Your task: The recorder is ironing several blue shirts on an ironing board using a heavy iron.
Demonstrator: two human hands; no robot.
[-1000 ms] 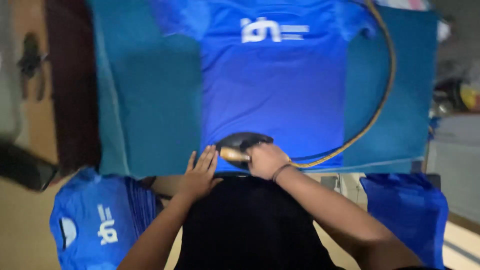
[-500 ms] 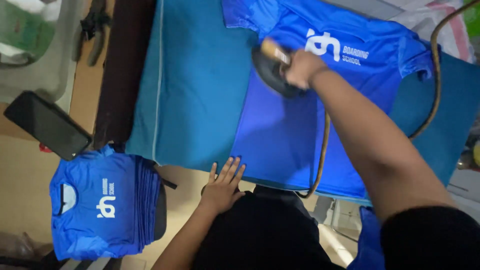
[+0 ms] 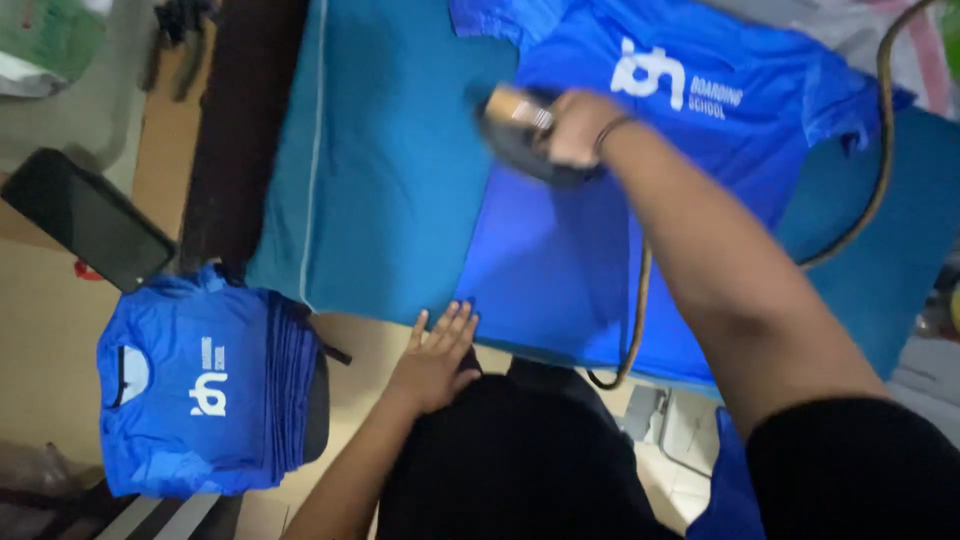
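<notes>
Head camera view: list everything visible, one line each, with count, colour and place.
Blue printed jersey: one, spread flat on the cover.
Teal padded table cover: one, under the jersey.
Dark clothes iron: one, on the jersey, top centre.
Brown iron cord: one, curving along the right side.
Stack of folded blue jerseys: one, lower left.
Flat black slab: one, left.
Left hand: flat at the jersey's near edge.
Right hand: gripping the iron.

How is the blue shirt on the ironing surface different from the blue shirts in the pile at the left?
The blue shirt on the teal surface lies spread out flat in a single layer; the pile of folded shirts is stacked. The right hand holds an iron on the spread shirt and the left hand rests at its hem; nothing touches the pile. Both are the same blue with white print.
</notes>
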